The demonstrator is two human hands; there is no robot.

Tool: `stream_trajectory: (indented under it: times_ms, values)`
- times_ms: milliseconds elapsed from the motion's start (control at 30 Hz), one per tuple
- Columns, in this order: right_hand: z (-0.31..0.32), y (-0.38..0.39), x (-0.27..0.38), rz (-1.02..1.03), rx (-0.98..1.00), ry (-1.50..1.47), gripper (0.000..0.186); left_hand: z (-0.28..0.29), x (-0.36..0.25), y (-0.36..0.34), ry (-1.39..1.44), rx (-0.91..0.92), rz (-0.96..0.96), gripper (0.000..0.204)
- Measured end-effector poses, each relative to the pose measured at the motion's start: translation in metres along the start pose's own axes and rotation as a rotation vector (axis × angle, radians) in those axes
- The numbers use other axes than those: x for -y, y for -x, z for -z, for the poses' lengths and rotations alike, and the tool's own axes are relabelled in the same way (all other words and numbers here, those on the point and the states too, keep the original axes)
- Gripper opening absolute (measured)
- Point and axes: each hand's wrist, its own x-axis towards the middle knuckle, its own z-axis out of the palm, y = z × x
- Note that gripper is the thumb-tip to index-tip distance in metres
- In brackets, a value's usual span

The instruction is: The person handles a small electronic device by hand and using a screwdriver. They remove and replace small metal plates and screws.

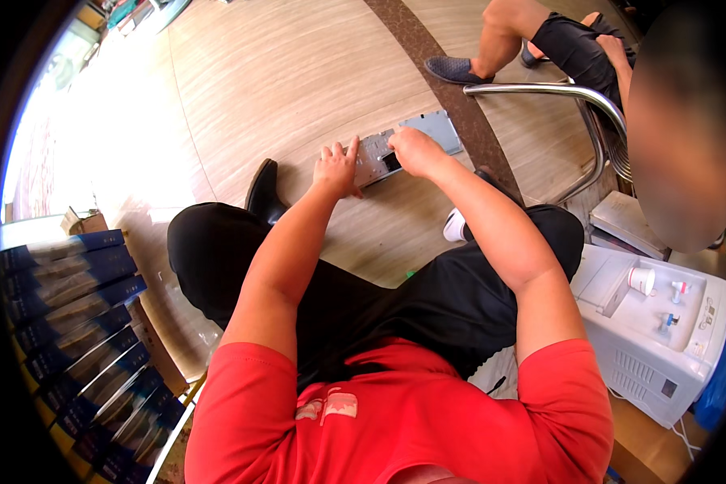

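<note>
A long, narrow grey metal panel [373,156] lies on the floor between my feet, slanting up to the right. Its left part carries small fittings, and a black rectangular part [390,162] sits near its middle. The right end is a smooth, pale sheet. My left hand [336,171] grips the panel's left end, fingers spread towards the far edge and thumb at the near edge. Over the middle of the panel, my right hand [416,151] is closed with fingers curled. What it holds, if anything, is hidden beneath it.
Another person's leg [508,36] and a tubular metal chair [573,89] are at the upper right. A white water dispenser [661,315] with a paper cup [641,280] lies at the right. Several blue boxes [81,282] are stacked at the left. A dark strip [427,48] crosses the floor.
</note>
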Motion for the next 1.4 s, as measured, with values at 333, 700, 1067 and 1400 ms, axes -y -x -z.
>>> stream_trajectory:
  times_ms: [333, 700, 1067, 1400]
  values:
    - [0.0, -0.001, -0.001, -0.036, 0.047, 0.033, 0.015, 0.002, -0.003, -0.003, -0.009, 0.029, -0.009, 0.13]
    - [0.001, 0.007, 0.009, 0.117, -0.013, 0.088, 0.008, -0.069, 0.03, -0.037, -0.006, -0.22, -0.229, 0.128]
    - [0.008, 0.006, 0.034, 0.028, 0.031, 0.159, 0.009, -0.065, 0.039, -0.034, 0.024, -0.143, -0.173, 0.132]
    - [0.006, 0.004, 0.051, -0.014, 0.042, 0.181, 0.011, -0.059, 0.039, -0.027, 0.017, -0.078, -0.135, 0.132]
